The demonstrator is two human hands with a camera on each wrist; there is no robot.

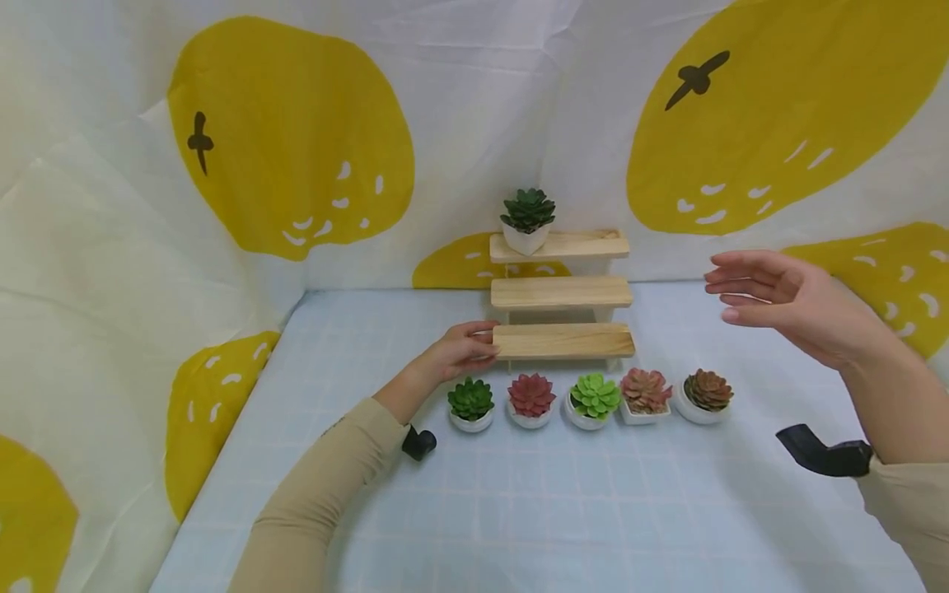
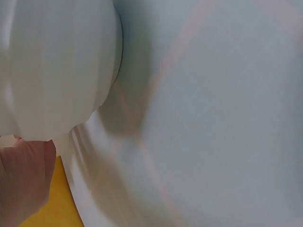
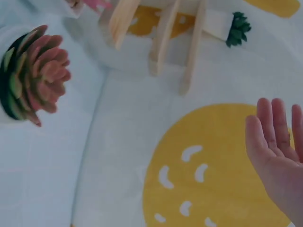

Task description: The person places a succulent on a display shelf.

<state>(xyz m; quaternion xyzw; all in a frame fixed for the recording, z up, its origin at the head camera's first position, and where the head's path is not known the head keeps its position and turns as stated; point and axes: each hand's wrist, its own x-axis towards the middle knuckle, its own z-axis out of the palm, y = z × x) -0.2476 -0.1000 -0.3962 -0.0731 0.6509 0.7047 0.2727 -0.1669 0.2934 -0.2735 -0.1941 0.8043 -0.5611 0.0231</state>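
Note:
A three-tier wooden display stand (image 1: pixel 562 292) stands near the back wall. My left hand (image 1: pixel 465 347) grips the left end of its lowest shelf, fingers toward the back and thumb at the front. A dark green succulent in a white pot (image 1: pixel 528 221) sits at the left of the top shelf. Raised at the right, my right hand (image 1: pixel 797 305) holds nothing, its fingers loosely extended. In the left wrist view, a white pot (image 2: pixel 59 66) hides much of the left hand (image 2: pixel 26 177). The right wrist view shows the right hand (image 3: pixel 279 151) apart from everything.
Before the stand, potted succulents form a row: green (image 1: pixel 470 401), dark red (image 1: pixel 530 399), bright green (image 1: pixel 593 399), pink (image 1: pixel 646 393) and brownish red (image 1: pixel 706 393). A pale blue checked cloth (image 1: pixel 519 511) covers the table. Behind hangs a white cloth (image 1: pixel 474 148) with yellow fruit shapes.

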